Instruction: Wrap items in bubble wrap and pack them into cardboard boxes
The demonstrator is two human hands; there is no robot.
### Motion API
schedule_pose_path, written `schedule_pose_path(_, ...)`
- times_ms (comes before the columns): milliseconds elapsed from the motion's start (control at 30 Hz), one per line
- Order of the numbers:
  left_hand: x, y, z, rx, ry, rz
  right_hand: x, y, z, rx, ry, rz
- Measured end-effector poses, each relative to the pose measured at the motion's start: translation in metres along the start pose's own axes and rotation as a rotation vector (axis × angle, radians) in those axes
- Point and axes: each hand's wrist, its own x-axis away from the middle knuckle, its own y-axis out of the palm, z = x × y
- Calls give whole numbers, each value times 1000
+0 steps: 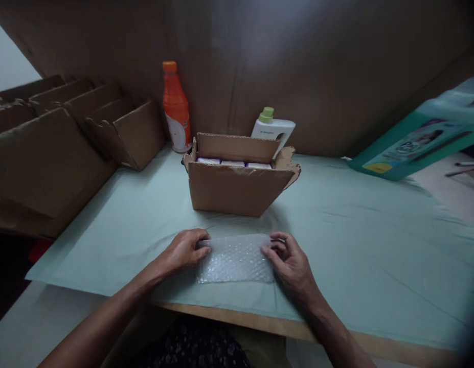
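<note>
A rectangular piece of clear bubble wrap [234, 259] is held at the near side of the table, in front of the box. My left hand [188, 249] pinches its upper left corner between thumb and fingers. On the opposite side, my right hand [288, 255] grips the upper right corner with thumb and curled fingers. Just beyond stands an open cardboard box [237, 189] with its flaps up. Several white and purple packs [232, 163] sit inside it, only their tops showing.
An orange bottle [176, 107] and a white bottle with a green cap [273, 128] stand behind the box. Several cardboard bins [133, 135] line the left side. A large jug of green liquid [409, 138] stands at right. Pale green cloth [355, 245] covers the table.
</note>
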Motion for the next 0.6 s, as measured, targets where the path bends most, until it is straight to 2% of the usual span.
schedule_pose_path(100,19,6,-6,98,-40,82,12,-13,7,-40,-20,-134)
schedule_pose_path(200,37,15,-12,173,54,154,21,-24,5,130,-144,-276)
schedule_pose_path(267,44,20,-14,158,109,137,21,-25,0,254,-222,-355)
schedule_pose_path(367,45,22,-11,113,121,82,15,-14,-10,316,-282,-413)
schedule_pose_path(433,43,17,-4,129,132,85,10,-6,-18,295,-303,-432)
schedule_pose_path(500,44,4,8,166,168,133,7,-5,-30,232,-342,-402)
schedule_pose_path(600,46,-32,38,156,265,273,0,-19,-60,131,-438,-225)
